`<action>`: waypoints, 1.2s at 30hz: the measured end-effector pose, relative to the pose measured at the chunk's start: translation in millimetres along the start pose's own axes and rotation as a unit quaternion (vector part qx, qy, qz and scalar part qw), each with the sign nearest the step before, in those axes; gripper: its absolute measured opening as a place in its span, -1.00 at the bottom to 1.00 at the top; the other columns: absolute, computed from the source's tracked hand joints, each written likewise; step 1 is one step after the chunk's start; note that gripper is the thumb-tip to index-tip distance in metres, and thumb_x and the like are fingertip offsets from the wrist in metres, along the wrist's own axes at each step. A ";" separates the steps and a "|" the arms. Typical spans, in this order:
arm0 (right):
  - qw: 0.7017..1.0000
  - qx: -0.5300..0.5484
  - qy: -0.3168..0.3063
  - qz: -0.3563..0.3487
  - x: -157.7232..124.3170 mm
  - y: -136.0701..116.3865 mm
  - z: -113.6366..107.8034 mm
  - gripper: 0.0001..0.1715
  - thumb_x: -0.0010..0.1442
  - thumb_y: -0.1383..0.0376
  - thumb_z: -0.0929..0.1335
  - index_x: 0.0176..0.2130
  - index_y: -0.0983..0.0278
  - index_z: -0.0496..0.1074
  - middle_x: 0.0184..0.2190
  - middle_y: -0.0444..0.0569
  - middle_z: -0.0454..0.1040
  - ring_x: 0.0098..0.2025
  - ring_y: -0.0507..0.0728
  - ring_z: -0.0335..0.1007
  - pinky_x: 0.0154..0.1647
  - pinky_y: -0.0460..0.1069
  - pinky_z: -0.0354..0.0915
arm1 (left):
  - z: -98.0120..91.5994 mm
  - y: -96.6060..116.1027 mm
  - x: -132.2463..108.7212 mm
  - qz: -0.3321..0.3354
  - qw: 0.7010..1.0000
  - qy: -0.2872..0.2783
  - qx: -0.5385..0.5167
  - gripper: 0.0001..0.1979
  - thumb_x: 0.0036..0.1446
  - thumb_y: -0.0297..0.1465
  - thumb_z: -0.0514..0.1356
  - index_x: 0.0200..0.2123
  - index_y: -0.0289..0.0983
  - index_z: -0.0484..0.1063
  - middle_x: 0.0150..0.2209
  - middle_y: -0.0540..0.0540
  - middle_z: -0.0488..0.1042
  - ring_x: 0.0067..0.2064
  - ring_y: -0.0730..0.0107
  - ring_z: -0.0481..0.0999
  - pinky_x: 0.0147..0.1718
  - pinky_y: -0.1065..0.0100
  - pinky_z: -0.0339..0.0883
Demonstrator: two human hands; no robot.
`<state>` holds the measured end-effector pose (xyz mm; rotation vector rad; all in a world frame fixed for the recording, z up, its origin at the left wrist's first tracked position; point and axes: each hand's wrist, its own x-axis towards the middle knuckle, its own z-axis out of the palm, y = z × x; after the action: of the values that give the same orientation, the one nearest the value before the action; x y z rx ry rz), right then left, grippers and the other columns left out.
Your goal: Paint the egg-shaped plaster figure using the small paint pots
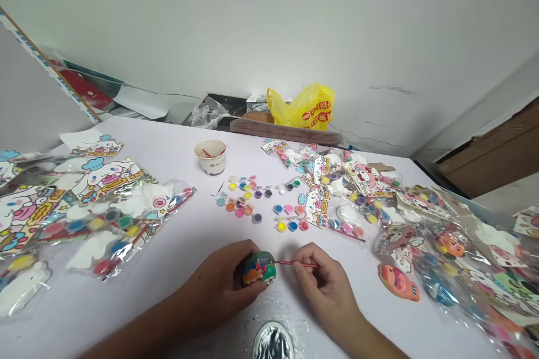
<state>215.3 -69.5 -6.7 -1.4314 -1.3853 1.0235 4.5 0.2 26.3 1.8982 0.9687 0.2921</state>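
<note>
My left hand (229,277) is wrapped round a small rounded painted figure (260,268) with green, orange, blue and red patches. A thin red paintbrush (290,262) is pinched in my right hand (324,280), its dark tip at the figure's right side. Beyond both hands stand small open paint pots (292,226) in yellow, blue, red and other colours. A paper cup (211,157) with a brush inside stands farther back. Below the hands, near the bottom edge, is a round shiny silver object (273,342).
Clear bags of white figures and paints (138,202) cover the table's left side. More packets (446,247) crowd the right, beside a painted orange-pink piece (398,282). A yellow plastic bag (305,109) lies past the table's (168,137) far edge, near the wall.
</note>
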 end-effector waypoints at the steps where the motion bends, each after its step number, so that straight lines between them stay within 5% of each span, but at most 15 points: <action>1: 1.000 -0.001 -0.002 0.002 -0.2 -0.3 0.3 -0.71 0.35 0.14 0.27 -0.37 0.24 0.31 -0.61 -0.28 -0.01 -0.57 0.00 -0.12 -0.56 -0.09 -0.11 | -0.3 0.4 0.1 -0.004 1.000 -0.003 0.004 -0.87 0.15 -0.31 0.19 -0.35 -0.23 0.31 -0.40 0.04 0.35 -0.38 0.34 0.31 -0.40 0.36 0.15; 36: 1.000 -0.011 0.001 0.016 -0.2 0.4 0.9 -0.71 0.36 0.13 0.26 -0.34 0.24 0.31 -0.59 -0.28 0.04 -0.55 0.01 -0.08 -0.53 -0.08 -0.09 | 0.3 0.8 0.7 -0.004 1.000 0.001 0.021 -0.85 0.15 -0.30 0.20 -0.38 -0.22 0.31 -0.43 0.05 0.33 -0.39 0.35 0.29 -0.42 0.36 0.10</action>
<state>214.5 -69.6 -7.3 -1.4739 -1.3803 1.0311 5.6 0.4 26.7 1.9312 0.9911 0.2714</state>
